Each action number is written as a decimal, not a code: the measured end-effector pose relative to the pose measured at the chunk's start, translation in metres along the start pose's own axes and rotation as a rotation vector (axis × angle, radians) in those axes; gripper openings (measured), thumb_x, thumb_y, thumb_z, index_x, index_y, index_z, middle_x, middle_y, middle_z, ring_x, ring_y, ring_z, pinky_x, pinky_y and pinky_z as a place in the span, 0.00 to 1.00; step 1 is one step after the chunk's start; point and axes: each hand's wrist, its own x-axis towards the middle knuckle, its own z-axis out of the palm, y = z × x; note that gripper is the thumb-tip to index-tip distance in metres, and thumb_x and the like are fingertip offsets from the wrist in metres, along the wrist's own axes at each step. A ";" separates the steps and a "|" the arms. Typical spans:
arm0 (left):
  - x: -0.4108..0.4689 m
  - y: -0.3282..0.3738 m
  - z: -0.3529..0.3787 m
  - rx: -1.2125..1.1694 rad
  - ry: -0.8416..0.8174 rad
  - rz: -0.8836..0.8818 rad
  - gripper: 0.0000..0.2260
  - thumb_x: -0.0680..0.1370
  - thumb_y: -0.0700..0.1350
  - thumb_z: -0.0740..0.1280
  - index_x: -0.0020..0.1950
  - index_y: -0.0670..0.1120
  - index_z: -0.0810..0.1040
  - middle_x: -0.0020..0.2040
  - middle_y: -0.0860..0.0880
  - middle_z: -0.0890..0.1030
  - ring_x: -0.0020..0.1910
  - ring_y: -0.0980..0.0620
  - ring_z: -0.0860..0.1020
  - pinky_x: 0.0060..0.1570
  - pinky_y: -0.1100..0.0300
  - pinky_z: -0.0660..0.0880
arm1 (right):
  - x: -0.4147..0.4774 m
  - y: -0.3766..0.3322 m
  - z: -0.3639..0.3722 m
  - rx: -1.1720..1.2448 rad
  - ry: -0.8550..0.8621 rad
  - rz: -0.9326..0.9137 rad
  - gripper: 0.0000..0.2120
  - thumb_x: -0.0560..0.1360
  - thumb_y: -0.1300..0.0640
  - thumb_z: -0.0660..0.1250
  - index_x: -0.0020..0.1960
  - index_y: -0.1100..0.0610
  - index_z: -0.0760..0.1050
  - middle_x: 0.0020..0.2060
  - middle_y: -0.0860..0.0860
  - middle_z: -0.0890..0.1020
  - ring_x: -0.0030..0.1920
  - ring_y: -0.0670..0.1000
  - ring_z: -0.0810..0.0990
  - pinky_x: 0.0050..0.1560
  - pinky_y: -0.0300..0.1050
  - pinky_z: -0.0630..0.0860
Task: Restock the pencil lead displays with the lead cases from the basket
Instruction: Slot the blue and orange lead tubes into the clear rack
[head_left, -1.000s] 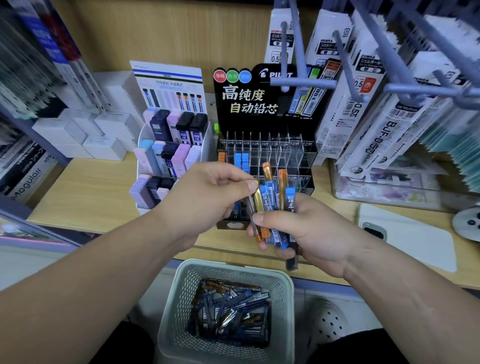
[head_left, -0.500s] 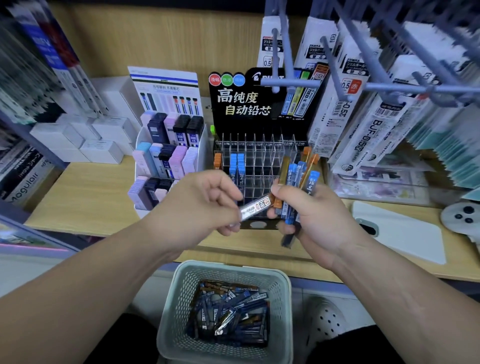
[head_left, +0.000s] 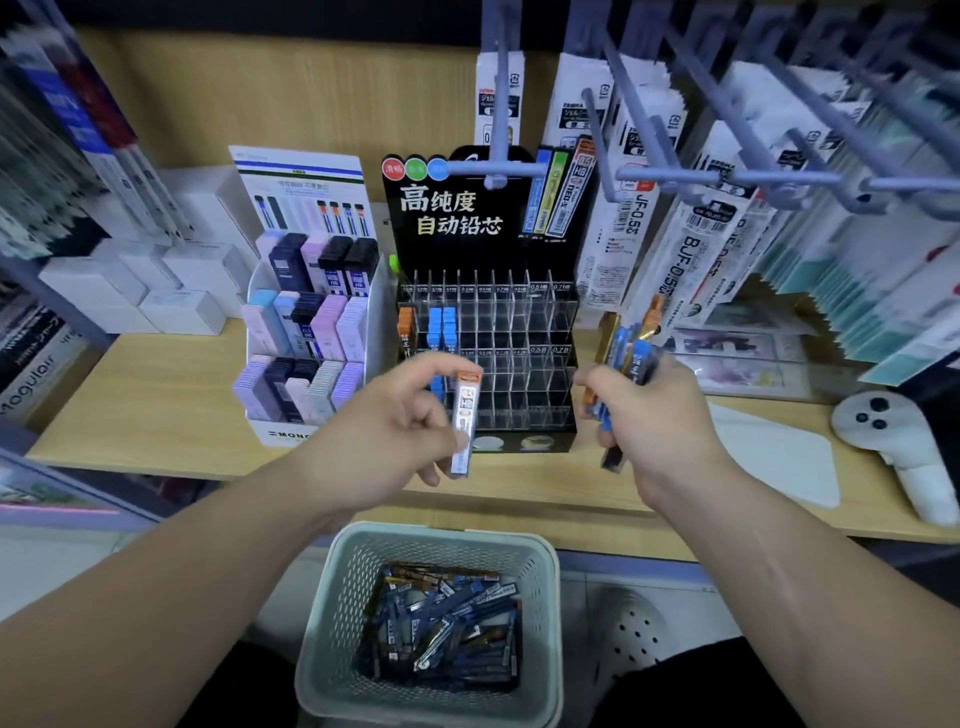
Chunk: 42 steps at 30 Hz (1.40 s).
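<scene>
My left hand (head_left: 395, 441) pinches one orange-capped HB lead case (head_left: 464, 422) upright, just in front of the black lead display (head_left: 488, 332). That display has clear compartments; an orange case (head_left: 405, 329) and a few blue cases (head_left: 442, 328) stand at its left, the other slots look bare. My right hand (head_left: 654, 415) grips a bunch of blue and orange lead cases (head_left: 631, 353) to the display's right. A pale green basket (head_left: 540, 566) below the shelf holds several more lead cases (head_left: 447, 629).
A white tiered display (head_left: 306, 332) of pastel and dark cases stands left of the black one. Metal pegs (head_left: 727, 176) with hanging refill packs jut out overhead at the right. White boxes (head_left: 171, 291) sit far left; a white controller (head_left: 893, 431) lies right on the wooden shelf (head_left: 156, 395).
My left hand drew one orange-capped case out of the bunch and turned it upright before the display. My right hand carried the remaining bunch off to the right.
</scene>
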 end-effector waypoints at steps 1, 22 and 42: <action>0.003 0.002 0.000 -0.036 0.042 0.008 0.20 0.78 0.37 0.69 0.62 0.60 0.76 0.33 0.47 0.77 0.31 0.48 0.78 0.45 0.44 0.80 | 0.001 0.003 -0.002 -0.015 0.032 -0.003 0.03 0.75 0.61 0.70 0.45 0.57 0.76 0.34 0.53 0.80 0.33 0.49 0.80 0.30 0.43 0.70; 0.083 0.062 0.010 -0.150 0.567 0.298 0.10 0.78 0.34 0.69 0.45 0.50 0.77 0.39 0.48 0.82 0.36 0.52 0.84 0.38 0.59 0.80 | -0.006 0.031 -0.004 -0.120 -0.099 0.111 0.04 0.75 0.61 0.69 0.49 0.60 0.78 0.31 0.53 0.81 0.24 0.44 0.74 0.32 0.43 0.69; 0.131 0.083 0.006 0.501 0.466 0.491 0.04 0.78 0.41 0.71 0.50 0.48 0.78 0.37 0.61 0.75 0.34 0.69 0.74 0.41 0.74 0.73 | -0.002 0.028 -0.008 -0.081 -0.123 0.118 0.03 0.76 0.59 0.69 0.49 0.58 0.77 0.33 0.55 0.81 0.20 0.41 0.70 0.28 0.41 0.66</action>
